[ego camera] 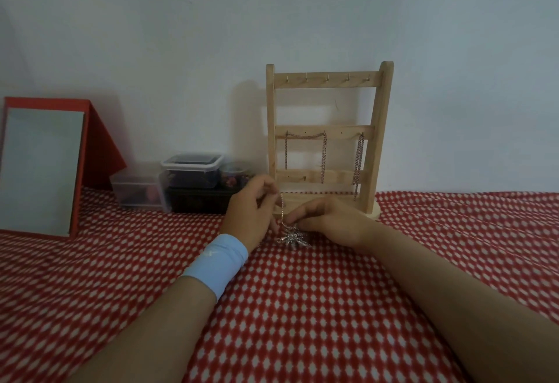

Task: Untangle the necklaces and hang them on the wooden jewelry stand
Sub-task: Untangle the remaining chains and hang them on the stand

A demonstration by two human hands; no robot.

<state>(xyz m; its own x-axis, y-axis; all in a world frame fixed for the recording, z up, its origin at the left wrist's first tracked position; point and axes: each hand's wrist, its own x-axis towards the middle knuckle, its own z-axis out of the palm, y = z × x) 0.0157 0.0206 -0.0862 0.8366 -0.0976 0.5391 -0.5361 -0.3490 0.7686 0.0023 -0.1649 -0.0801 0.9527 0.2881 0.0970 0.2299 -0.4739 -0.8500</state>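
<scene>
Pulling hand: left hand point(252, 205) pinches a silver strand point(282, 205), held upward.
Pinning hand: right hand point(331, 220) pinches the tangle point(294, 239), low on the red cloth point(302, 307).
Strand axis: near-vertical, tangle below the left grip.
Jewelry stand point(328, 80): just behind both hands, right hand nearer.

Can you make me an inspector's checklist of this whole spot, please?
Surface: red-and-white patterned cloth.
Job's things: wooden jewelry stand upright by the wall, chains hanging from its middle bar; silver necklaces tangled on the cloth.
Clutter: plastic boxes and a red-framed mirror, left of the stand.
Hands: left hand pinches a lifted strand, pale blue wristband on its wrist; right hand pinches the tangle.
Cables: nothing seen.
Surroundings: plain pale wall.
</scene>
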